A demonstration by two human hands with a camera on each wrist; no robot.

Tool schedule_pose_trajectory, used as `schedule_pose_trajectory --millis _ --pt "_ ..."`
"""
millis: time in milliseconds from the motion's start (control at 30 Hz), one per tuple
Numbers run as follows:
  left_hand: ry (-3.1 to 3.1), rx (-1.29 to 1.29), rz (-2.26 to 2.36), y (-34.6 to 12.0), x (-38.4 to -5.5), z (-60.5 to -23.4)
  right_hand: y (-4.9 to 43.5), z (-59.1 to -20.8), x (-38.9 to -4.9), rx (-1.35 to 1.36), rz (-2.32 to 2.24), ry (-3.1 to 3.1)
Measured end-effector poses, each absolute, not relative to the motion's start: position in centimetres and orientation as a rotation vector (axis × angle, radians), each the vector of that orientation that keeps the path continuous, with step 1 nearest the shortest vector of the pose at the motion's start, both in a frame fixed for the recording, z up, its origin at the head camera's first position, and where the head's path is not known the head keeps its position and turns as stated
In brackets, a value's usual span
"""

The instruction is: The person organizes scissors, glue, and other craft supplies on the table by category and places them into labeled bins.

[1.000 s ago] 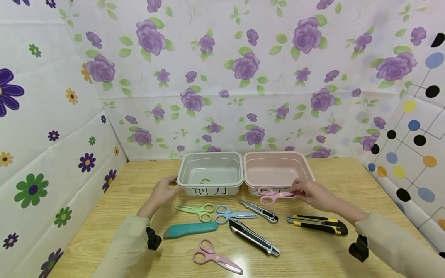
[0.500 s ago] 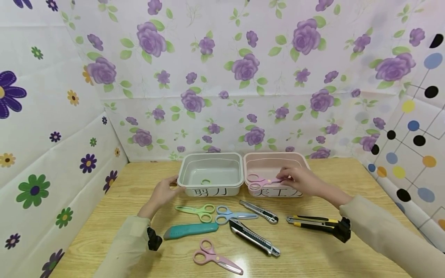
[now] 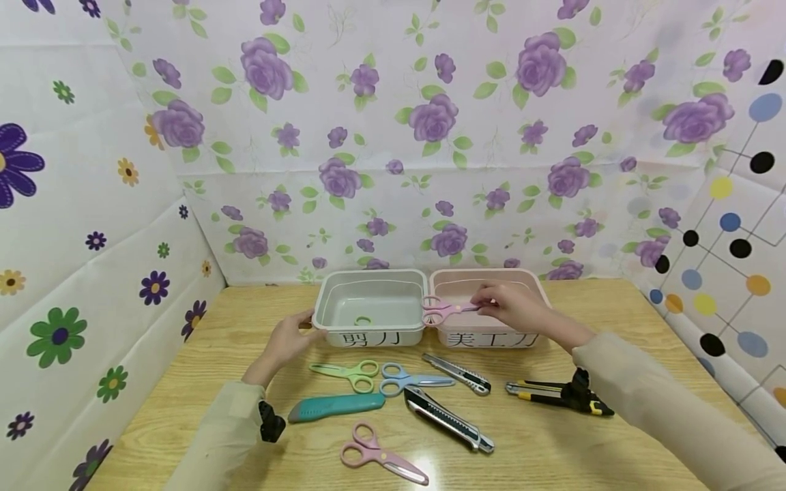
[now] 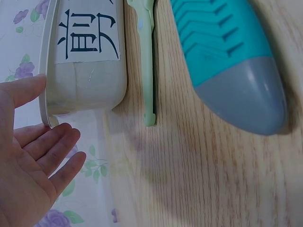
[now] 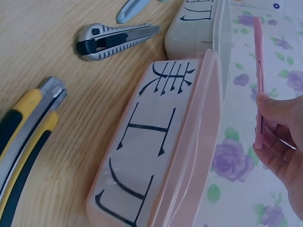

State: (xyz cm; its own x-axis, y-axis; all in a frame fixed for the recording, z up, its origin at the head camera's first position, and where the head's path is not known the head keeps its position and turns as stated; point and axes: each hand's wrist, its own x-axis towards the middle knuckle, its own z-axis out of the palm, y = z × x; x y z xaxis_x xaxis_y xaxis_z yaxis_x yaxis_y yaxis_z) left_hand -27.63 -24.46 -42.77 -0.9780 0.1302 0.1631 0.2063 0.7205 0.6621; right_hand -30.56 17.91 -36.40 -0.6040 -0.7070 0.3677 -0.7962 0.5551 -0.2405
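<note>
My right hand (image 3: 508, 304) pinches pink scissors (image 3: 447, 310) by the blade end, above the pink bin (image 3: 491, 276). Their handle loops point left and overlap where the two bins' rims meet. In the right wrist view the scissors (image 5: 260, 61) show edge-on between thumb and fingers. My left hand (image 3: 288, 348) touches the left front corner of the grey-white bin (image 3: 372, 274), thumb at its rim (image 4: 45, 106) and the other fingers loosely extended. Green scissors (image 3: 364, 320) show partly inside that bin. Both bins carry black characters on their front labels.
In front of the bins lie green scissors (image 3: 348, 373), blue scissors (image 3: 411, 380), a teal cutter (image 3: 336, 406), and pink scissors (image 3: 383, 455). A small silver utility knife (image 3: 457, 374), a larger one (image 3: 448, 419) and a yellow-black one (image 3: 534, 393) lie rightward. Patterned cloth walls surround the table.
My right hand has lifted the pink scissors from in front of the pink bin, moving them up and left over it toward the grey-white bin. The left hand stays at its corner.
</note>
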Motion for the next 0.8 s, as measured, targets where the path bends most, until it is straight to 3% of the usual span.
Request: schedule_pose_trajectory --millis 800 --pt "-2.804 -0.294 -1.124 -24.5 -27.7 -42.6 13.8 -35.5 -32.3 1.266 0.602 -2.61"
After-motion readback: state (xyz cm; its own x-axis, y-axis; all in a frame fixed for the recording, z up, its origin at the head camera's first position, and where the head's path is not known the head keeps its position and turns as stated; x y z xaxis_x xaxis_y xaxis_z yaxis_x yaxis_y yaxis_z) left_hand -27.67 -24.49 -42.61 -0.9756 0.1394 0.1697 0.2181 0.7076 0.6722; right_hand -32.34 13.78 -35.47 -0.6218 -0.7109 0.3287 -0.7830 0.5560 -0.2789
